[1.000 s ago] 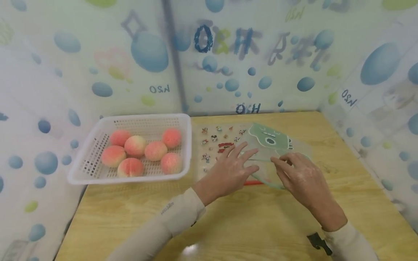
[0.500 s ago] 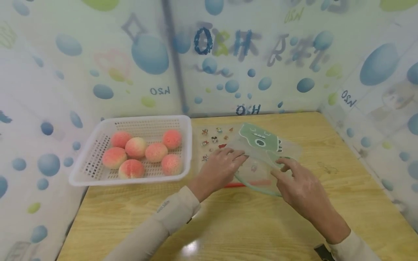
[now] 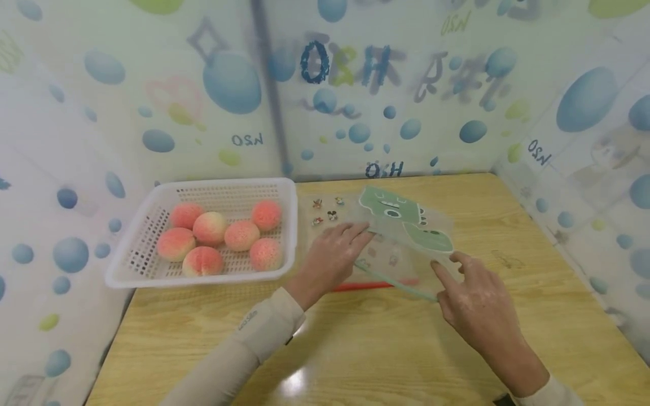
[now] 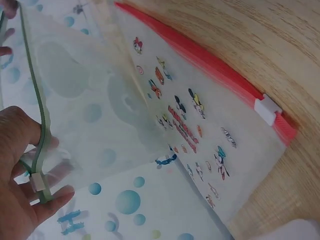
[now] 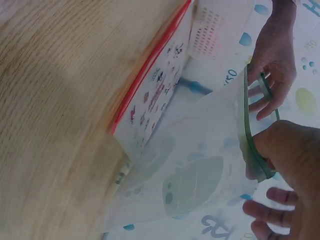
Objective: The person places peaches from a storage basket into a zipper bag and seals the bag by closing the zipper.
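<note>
A translucent zip bag (image 3: 391, 211) with a green character print and a green zipper edge is held tilted above the table. My left hand (image 3: 327, 256) grips its zipper edge near the slider (image 4: 38, 181), some fingers inside the mouth. At the other end of that edge, my right hand (image 3: 479, 304) pinches the rim, its thumb tip inside the opening in the right wrist view. The mouth stands parted between both hands. Beneath lies a second bag (image 4: 175, 107) with a red zipper, small cartoon prints and a white slider (image 4: 268, 110), partly covered by the green-edged bag.
On the left a white plastic basket (image 3: 294, 225) holds several peaches (image 3: 210, 227). The wooden table (image 3: 355, 355) backs onto walls covered with blue bubble prints (image 3: 232, 83). A small black object (image 3: 504, 399) shows beside the right sleeve.
The green-edged bag has shifted left and toward me with its mouth spread wider. My left hand has gone from spread fingers to gripping the edge; my right hand has moved slightly right and nearer.
</note>
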Available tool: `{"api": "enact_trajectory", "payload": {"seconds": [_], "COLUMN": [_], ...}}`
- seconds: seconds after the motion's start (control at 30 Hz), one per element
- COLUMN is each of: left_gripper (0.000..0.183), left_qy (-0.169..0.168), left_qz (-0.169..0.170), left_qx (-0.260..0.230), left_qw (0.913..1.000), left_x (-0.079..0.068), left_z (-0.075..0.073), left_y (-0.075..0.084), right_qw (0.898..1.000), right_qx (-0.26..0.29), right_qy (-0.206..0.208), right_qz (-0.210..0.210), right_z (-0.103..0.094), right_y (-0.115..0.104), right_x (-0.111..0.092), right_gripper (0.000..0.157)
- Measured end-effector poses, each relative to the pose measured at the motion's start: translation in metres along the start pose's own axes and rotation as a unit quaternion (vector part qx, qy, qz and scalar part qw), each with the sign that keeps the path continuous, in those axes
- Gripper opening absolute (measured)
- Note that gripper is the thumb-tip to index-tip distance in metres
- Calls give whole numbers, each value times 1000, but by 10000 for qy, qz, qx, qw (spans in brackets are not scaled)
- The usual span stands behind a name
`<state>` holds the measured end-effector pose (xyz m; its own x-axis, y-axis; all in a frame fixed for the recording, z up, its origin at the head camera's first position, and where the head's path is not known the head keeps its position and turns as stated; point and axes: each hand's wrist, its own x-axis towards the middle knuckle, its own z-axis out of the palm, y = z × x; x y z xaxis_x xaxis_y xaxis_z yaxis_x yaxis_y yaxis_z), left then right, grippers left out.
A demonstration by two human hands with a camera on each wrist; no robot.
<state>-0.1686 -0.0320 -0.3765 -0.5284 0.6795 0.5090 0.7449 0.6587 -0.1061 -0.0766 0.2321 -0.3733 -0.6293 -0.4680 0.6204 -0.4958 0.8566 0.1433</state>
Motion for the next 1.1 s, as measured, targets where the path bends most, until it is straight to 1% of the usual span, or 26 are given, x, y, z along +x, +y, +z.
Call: {"api": "enact_trajectory", "payload": {"seconds": [0.1,0.2,0.27,0.3,0.4,0.5,0.6,0.7,0.77,0.87,0.93,1.0,1.1], "left_gripper": [49,52,57,61,72,74,75,82,84,77,72,67,60], "left_qy": [28,57,67,70,61,16,-16,-135,-279,-531,-625,-590,-271], "left_qz": [-176,-459,-604,-658,-729,-733,-654,-532,-421,-300,-253,-254,-263], "left_qx": [165,325,292,193,-236,-592,-691,-699,-566,-333,-175,-171,-250], "left_qw": [9997,9984,9977,9976,9970,9956,9955,9960,9971,9976,9976,9978,9990], "left_x": [-2,-2,-2,-2,-1,1,3,4,5,5,2,-3,-13], "left_z": [3,6,6,7,8,10,15,20,22,23,20,15,1], "left_y": [-1,-1,0,1,4,9,14,19,21,21,18,13,4], "right_qw": [9988,9958,9943,9939,9942,9945,9937,9923,9930,9949,9962,9966,9968], "right_qx": [-274,-478,-547,-558,-457,-282,-209,-178,-126,-62,-42,-17,-9], "right_qy": [243,411,461,477,511,640,900,1134,1102,928,767,673,540], "right_qz": [334,664,793,825,828,775,636,472,412,396,417,471,586], "right_z": [-10,-21,-27,-29,-32,-31,-26,-19,-15,-9,-6,-4,-1], "right_y": [-9,-20,-27,-30,-37,-44,-50,-54,-55,-55,-53,-50,-46], "right_x": [2,6,9,11,15,20,25,28,28,26,24,22,20], "right_gripper": [47,49,50,51,52,54,56,58,58,58,58,59,60]}}
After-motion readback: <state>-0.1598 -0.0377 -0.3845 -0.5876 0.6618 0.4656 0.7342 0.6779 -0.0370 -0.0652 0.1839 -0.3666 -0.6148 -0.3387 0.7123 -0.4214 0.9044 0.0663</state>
